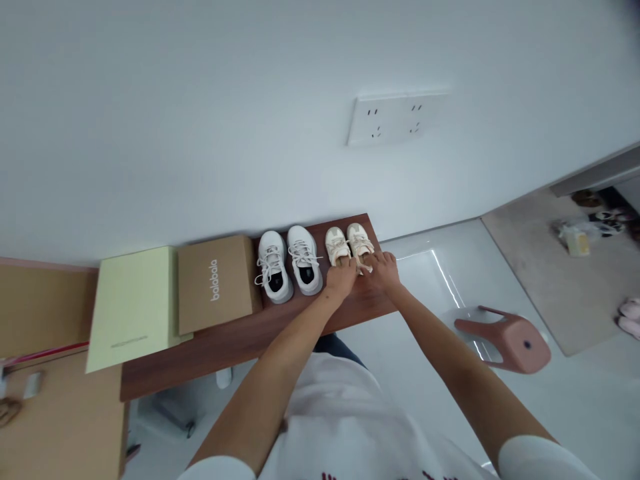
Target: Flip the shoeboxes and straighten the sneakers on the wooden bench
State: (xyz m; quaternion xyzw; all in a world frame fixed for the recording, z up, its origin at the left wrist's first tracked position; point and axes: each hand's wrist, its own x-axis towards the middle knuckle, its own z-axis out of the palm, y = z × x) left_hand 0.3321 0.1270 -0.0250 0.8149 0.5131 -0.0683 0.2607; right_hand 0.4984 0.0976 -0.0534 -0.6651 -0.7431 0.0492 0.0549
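Observation:
A pair of small cream shoes (349, 243) stands at the right end of a dark wooden bench (260, 333), toes toward the wall. My left hand (341, 277) rests closed on the heel of the left small shoe. My right hand (383, 270) is closed at the heel of the right small shoe, touching its laces. What the fingers pinch is too small to make out. A pair of larger white sneakers (290, 264) stands just left of the small pair.
A brown shoebox (215, 283) and a pale green box lid (134, 305) lie left on the bench. A pink plastic stool (510, 341) is tipped on the white floor at right. A wall socket (395, 119) is above. Cardboard (45, 400) lies at left.

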